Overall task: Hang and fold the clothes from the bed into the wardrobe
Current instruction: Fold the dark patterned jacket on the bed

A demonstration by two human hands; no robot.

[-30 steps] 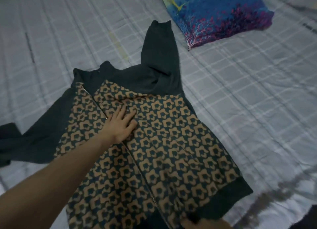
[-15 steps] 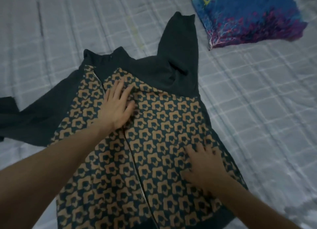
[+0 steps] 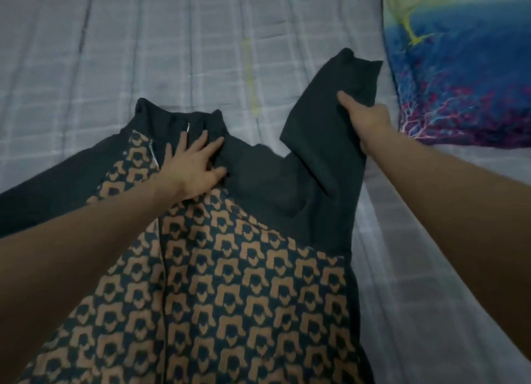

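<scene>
On the bed (image 3: 143,53), the patterned jacket (image 3: 230,283) lies flat, the left hand (image 3: 192,165) pressing its collar with fingers spread wide while, at two o'clock, the right hand (image 3: 365,119) grips the dark sleeve (image 3: 321,125), seemingly ready to fold inward across the chest.

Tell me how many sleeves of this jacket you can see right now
2. The right sleeve is gripped near its cuff by the right hand; the left sleeve lies spread on the bed, its end out of frame.
</scene>
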